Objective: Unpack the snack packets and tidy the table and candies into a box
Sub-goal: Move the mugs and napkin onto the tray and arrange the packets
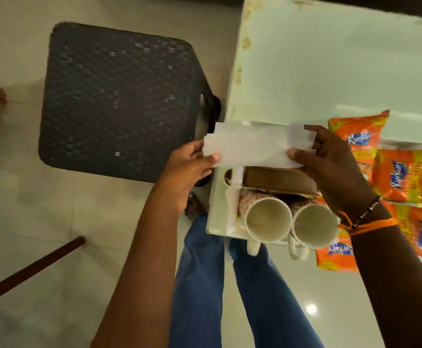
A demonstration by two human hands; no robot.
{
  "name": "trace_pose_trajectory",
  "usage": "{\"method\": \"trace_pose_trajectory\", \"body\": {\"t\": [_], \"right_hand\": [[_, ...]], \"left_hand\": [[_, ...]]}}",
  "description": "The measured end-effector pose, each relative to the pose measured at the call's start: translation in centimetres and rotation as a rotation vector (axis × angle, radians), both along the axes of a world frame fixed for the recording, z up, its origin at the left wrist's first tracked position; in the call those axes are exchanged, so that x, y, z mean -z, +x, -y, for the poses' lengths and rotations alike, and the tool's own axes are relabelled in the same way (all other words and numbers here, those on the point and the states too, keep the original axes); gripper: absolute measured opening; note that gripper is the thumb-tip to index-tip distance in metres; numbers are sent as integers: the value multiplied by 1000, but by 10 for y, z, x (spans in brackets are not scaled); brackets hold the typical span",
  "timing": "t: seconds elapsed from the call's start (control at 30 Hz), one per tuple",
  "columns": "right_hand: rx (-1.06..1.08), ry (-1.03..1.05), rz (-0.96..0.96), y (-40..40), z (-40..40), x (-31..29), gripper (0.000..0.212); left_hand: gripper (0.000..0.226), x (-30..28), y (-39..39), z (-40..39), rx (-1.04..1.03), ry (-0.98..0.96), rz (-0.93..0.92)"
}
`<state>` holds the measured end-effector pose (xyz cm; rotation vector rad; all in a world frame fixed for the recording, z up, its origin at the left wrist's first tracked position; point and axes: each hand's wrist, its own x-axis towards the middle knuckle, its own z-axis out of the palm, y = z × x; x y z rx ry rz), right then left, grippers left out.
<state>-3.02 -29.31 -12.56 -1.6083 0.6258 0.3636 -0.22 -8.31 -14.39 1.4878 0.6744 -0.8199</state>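
Note:
A white sheet of paper [252, 146] is held flat between both hands above the table's near left corner. My left hand [188, 172] pinches its left end and my right hand [330, 164] pinches its right end. Beneath the paper lies a brown box [277, 182]. Two white mugs [267, 219] [314, 227] lie on their sides at the table's front edge, open mouths facing me. Several orange snack packets [410, 177] lie to the right, partly under my right forearm.
The pale green table [317, 71] fills the upper right. A dark woven plastic stool [119, 96] stands on the tiled floor to its left. A dark wooden stick [29, 267] lies at the lower left. My legs in blue jeans [230, 297] are below the table edge.

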Motion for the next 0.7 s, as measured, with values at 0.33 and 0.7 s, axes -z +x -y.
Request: {"method": "trace_pose_trajectory", "body": {"t": [0.33, 0.7], "right_hand": [[-184, -330, 17, -64, 74, 23, 24], [-94, -414, 15, -74, 71, 51, 28]], "left_hand": [[28, 18, -53, 79, 262, 375, 288], [29, 40, -56, 82, 301, 530, 307]]}}
